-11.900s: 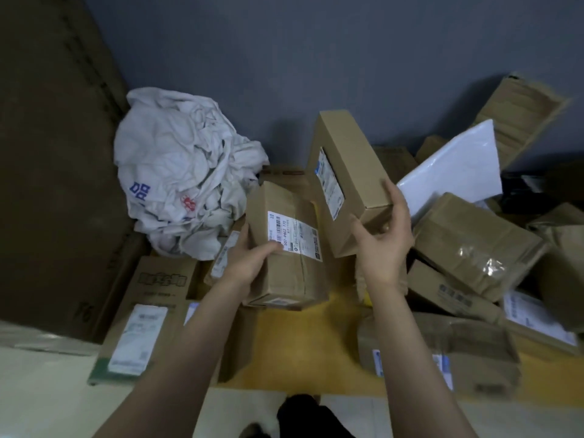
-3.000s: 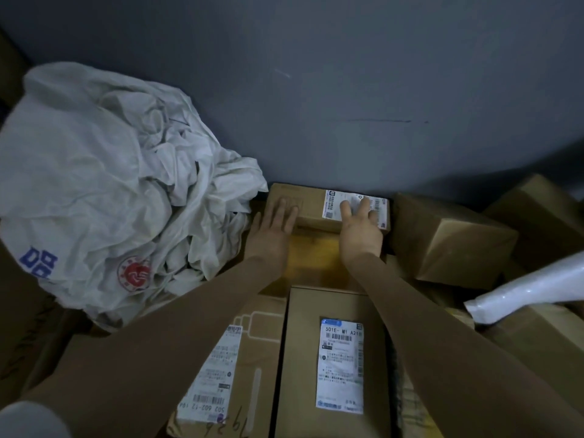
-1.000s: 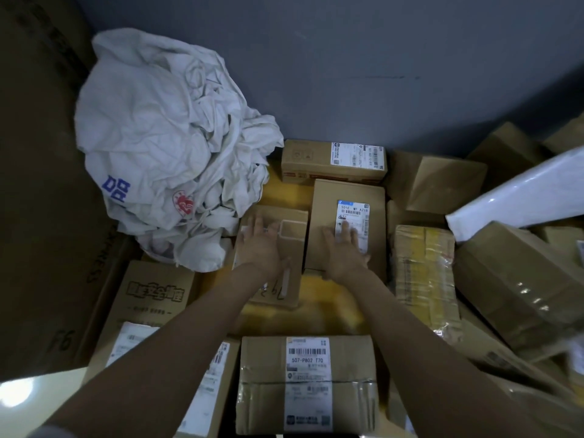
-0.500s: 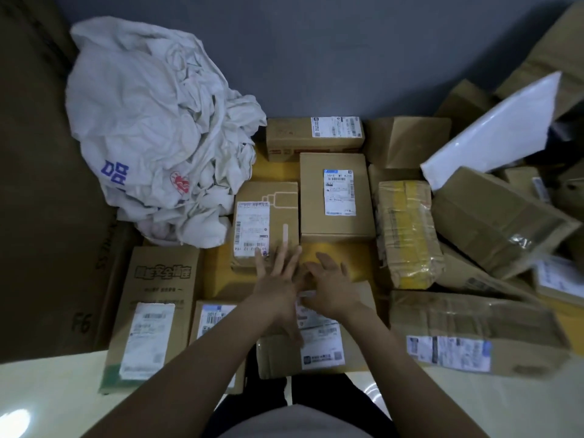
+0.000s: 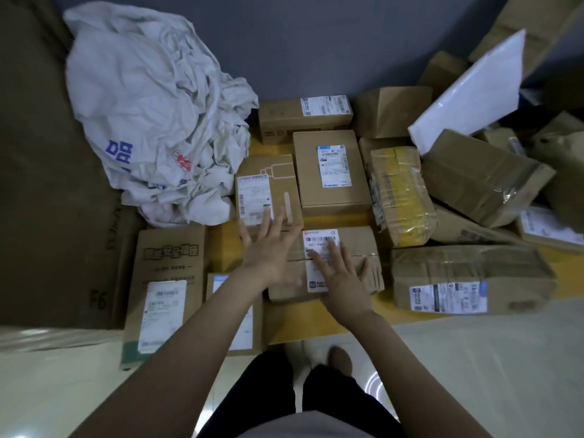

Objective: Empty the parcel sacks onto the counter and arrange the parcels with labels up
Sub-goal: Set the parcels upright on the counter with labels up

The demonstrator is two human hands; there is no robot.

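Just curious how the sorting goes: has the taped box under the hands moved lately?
Yes. The taped box slid toward the wall, from the counter edge up to the bottle-drawing box.

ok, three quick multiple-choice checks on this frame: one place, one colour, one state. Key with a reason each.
1. Where is the crumpled white sack?
A) far left, by the wall
B) near right
C) under the hands

2. What colour is the tape on the wrapped parcel, right of the middle labelled box?
A) red
B) yellow
C) blue

3. What are the left hand and right hand doing?
A) both gripping the sack
B) one lifting a box
C) both open, fingers spread over the taped box

Key:
1 A: it is heaped at far left against the grey wall.
2 B: yellow bands wrap it.
3 C: straight fingers lie over its upturned label.
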